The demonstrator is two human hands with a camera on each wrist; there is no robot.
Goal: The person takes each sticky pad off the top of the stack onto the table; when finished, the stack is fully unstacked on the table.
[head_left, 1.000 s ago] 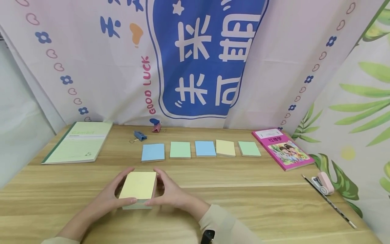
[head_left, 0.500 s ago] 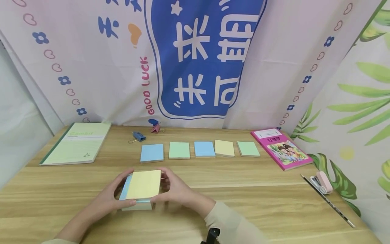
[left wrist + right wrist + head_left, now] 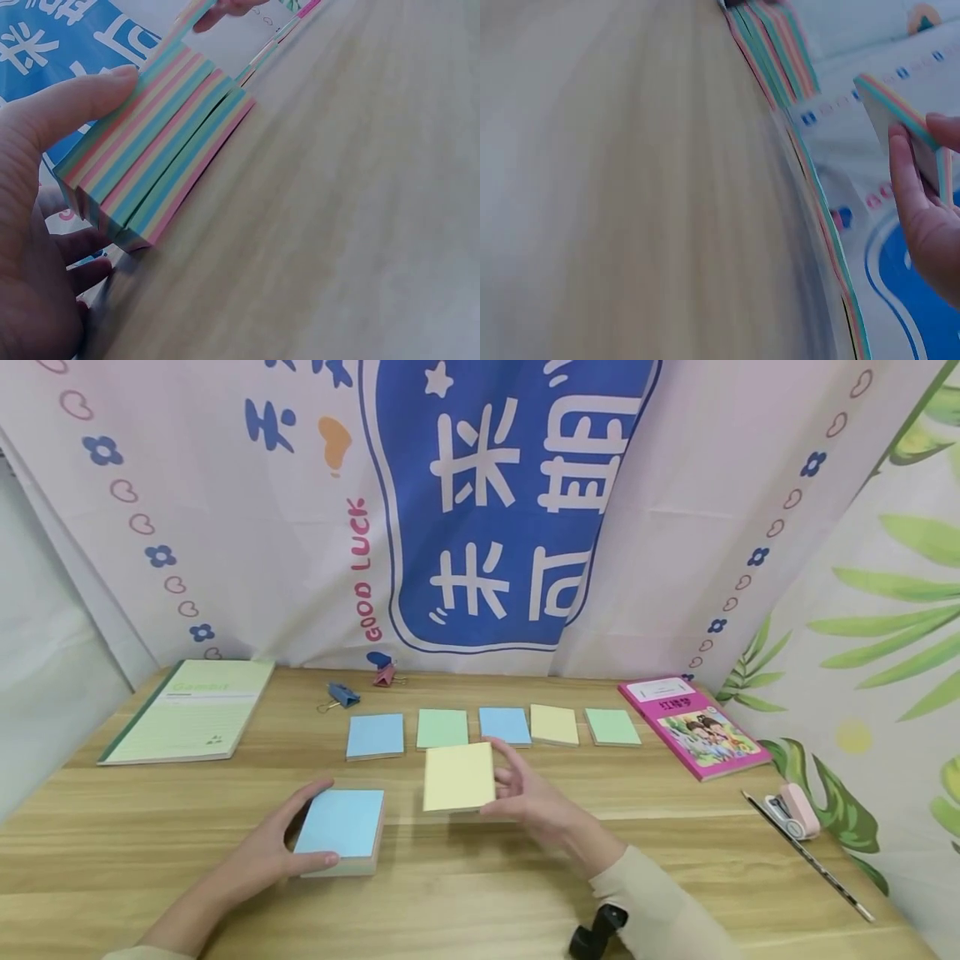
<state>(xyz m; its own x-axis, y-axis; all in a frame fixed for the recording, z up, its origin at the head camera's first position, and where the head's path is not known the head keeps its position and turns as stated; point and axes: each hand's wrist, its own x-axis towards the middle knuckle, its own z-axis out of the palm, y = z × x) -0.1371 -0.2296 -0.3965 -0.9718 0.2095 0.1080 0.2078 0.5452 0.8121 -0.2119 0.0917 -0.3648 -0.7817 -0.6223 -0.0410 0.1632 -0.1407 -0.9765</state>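
A thick stack of sticky notes [image 3: 341,822] with a blue top sheet rests on the table. My left hand [image 3: 273,847] holds its left side, thumb at the near edge and fingers at the far one. In the left wrist view the sticky-note stack [image 3: 161,150] shows pink, yellow, blue and green layers in slightly offset blocks. To the right, my right hand [image 3: 543,806] pinches a yellow-topped sticky-note pad [image 3: 459,777] by its right side, raised above the table. Thumb and fingers grip this thin pad [image 3: 892,109] in the right wrist view.
Several sticky-note pads form a row behind, from a blue pad [image 3: 375,735] to a green pad [image 3: 612,727]. Beyond are a blue binder clip [image 3: 343,695] and a pink one [image 3: 385,674]. A notebook [image 3: 191,710] lies left; a pink book [image 3: 693,727], pencil [image 3: 810,856] and stapler [image 3: 798,810] lie right.
The right hand has slid the yellow-topped pad off the stack, lifted it and carried it right and away from me, uncovering a blue sheet. The left hand has stayed at the stack.
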